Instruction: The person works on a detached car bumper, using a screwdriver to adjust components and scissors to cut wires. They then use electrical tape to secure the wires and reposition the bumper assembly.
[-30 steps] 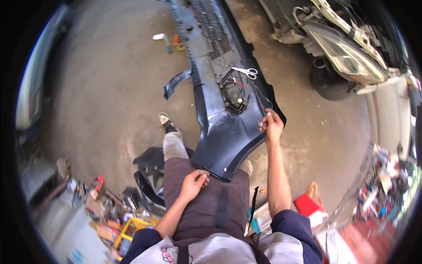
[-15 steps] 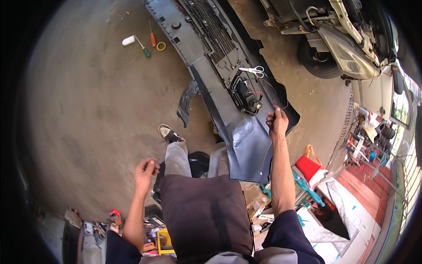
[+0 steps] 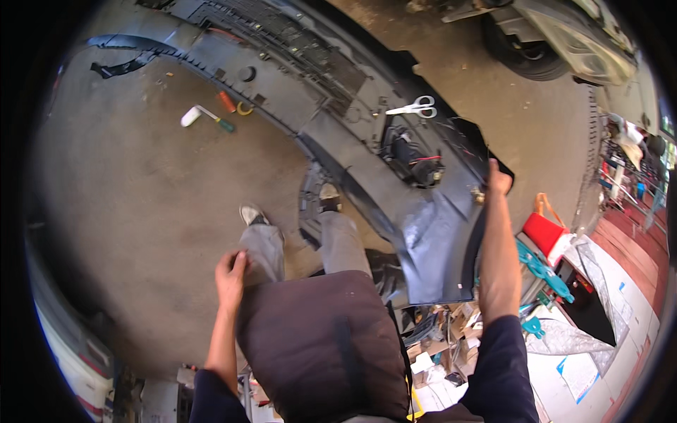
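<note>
A grey and black car bumper point(image 3: 441, 247) lies inner side up across the floor, running from the far left toward me. My right hand point(image 3: 499, 180) is at its right edge, thumb up, fingers mostly hidden and apparently wrapped round the rim. Set into the bumper is a black lamp unit point(image 3: 409, 151) with a red wire. White-handled scissors point(image 3: 416, 107) rest just beyond the lamp. Off to the left, my left hand point(image 3: 230, 275) hangs over the floor near my knee, its fingers loosely bent and apart, with nothing visible in them.
On the floor beyond the bumper's left side lie a green-handled screwdriver point(image 3: 215, 120), an orange-handled tool point(image 3: 227, 101) and a yellow tape ring point(image 3: 245, 108). A car's front wheel point(image 3: 525, 53) stands far right. A red container point(image 3: 544, 235) and a cluttered pile point(image 3: 441, 345) are near right.
The bumper has swung, its far end moving left and its near end right. My right hand has moved right, from the wire near the lamp to the rim. My feet have shifted.
</note>
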`<state>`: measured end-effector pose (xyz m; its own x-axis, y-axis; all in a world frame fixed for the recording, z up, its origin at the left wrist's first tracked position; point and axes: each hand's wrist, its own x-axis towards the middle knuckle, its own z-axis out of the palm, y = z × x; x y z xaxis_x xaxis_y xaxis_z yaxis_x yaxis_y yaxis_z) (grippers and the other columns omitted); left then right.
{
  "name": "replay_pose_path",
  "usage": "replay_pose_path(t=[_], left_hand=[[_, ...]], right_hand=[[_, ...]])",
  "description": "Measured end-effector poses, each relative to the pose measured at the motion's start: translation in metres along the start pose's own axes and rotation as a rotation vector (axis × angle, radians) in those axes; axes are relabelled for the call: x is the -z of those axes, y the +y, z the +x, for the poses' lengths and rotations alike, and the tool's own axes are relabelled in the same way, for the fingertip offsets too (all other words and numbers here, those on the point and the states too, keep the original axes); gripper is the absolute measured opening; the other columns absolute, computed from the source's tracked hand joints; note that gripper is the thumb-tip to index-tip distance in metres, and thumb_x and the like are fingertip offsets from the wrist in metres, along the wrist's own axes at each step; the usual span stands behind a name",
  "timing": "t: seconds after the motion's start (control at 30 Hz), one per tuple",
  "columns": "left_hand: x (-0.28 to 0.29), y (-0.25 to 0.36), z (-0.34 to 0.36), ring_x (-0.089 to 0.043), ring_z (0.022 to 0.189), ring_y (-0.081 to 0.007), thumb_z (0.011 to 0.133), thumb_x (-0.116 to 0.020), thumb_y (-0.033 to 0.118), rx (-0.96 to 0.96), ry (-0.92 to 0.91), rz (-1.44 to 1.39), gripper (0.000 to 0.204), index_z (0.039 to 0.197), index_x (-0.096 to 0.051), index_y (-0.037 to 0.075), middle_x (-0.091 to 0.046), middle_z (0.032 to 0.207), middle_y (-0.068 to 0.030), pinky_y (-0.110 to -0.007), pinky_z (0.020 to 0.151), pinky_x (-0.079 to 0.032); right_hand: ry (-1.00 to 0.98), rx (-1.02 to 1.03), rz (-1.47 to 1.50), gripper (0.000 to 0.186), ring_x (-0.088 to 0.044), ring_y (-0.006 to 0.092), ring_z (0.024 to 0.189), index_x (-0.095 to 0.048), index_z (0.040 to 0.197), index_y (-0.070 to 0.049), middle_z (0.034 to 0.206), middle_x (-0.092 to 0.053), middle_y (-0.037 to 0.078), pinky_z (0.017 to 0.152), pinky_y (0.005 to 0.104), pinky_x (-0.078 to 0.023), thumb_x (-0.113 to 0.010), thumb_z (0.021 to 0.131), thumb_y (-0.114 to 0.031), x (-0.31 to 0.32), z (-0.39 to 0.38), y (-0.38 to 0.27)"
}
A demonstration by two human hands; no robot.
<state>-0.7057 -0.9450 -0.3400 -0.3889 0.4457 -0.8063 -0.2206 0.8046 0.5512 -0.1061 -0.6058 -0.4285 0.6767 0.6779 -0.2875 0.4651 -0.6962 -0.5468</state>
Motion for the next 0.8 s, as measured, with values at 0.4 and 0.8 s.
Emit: replay_pose_path(t=[0.4, 0.8], left_hand=[[0.022, -0.045, 0.398, -0.063, 0.107, -0.0390, 0.086, -0.060, 0.028, -0.159, -0.226, 1.041, 0.034, 0.114, -0.068, 0.011, -0.068, 0.111, -0.0201, -0.047, 0.092, -0.050], [-0.015, -0.032, 0.576, -0.060, 0.110, -0.0356, 0.088, -0.063, 0.023, -0.758, -0.197, 1.317, 0.036, 0.123, -0.060, 0.012, -0.057, 0.128, -0.0099, -0.047, 0.089, -0.051]], right_hand=[[0.004, 0.142, -0.047, 0.022, -0.051, 0.0097, 0.066, -0.060, 0.116, 0.002, 0.082, -0.059, 0.004, 0.060, 0.0233, -0.043, -0.053, 0.100, -0.013, -0.045, -0.331, -0.002], [0.267, 0.234, 0.076, 0.022, -0.051, 0.0088, 0.070, -0.062, 0.114, 0.001, 0.084, -0.059, 0.003, 0.061, 0.0227, -0.042, -0.053, 0.100, -0.013, -0.143, -0.348, 0.077]])
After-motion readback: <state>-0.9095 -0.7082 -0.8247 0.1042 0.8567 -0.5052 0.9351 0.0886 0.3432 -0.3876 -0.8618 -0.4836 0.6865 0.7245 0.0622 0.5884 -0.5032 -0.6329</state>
